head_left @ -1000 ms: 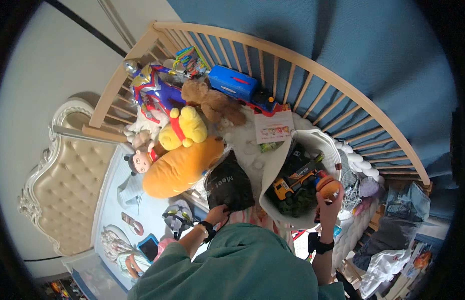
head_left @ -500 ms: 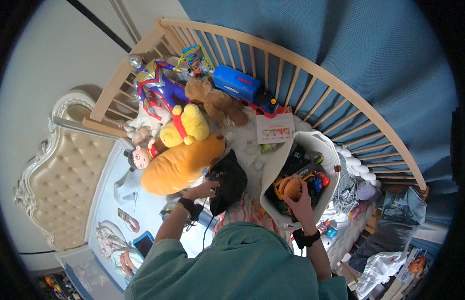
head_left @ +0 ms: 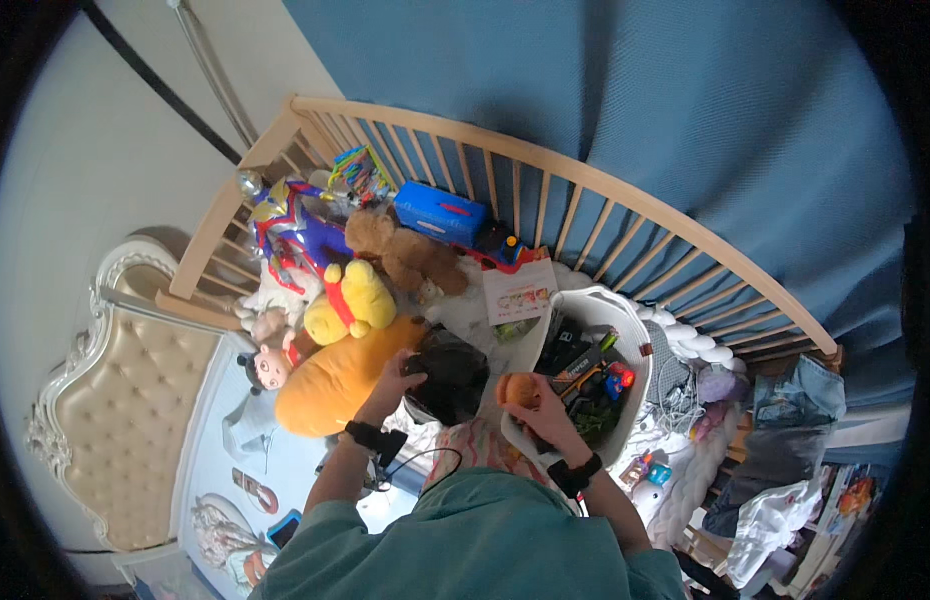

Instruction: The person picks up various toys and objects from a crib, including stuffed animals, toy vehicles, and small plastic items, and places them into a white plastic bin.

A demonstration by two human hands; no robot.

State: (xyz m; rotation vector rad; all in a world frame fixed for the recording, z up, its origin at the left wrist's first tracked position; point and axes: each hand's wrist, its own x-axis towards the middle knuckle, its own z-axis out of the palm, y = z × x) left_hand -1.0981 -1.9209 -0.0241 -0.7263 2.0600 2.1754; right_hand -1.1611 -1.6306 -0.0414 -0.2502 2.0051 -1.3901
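Note:
My right hand (head_left: 549, 417) grips a brown toy hamburger (head_left: 516, 390) over the left rim of a white storage basket (head_left: 633, 392). Inside the basket lie toys, among them a red and blue one (head_left: 619, 378) and dark pieces. To the left, my left hand (head_left: 391, 390) is closed on the edge of a black plastic bag (head_left: 455, 370). The bag's contents are not visible. Beside that hand rests a long orange plush cushion (head_left: 335, 385), with a yellow plush bear (head_left: 353, 303) just beyond it.
Wooden crib rails (head_left: 525, 150) curve round the far side. Near them sit a brown teddy bear (head_left: 410, 252), a blue box (head_left: 438, 212), a large action figure (head_left: 300, 230) and a printed sheet (head_left: 518, 292). At right hang jeans (head_left: 798, 392); a tufted headboard (head_left: 135, 390) stands left.
The toy hamburger has come up out of the basket and moved left toward the black bag in my right hand. My left hand still holds the bag, which looks more spread. The view has shifted.

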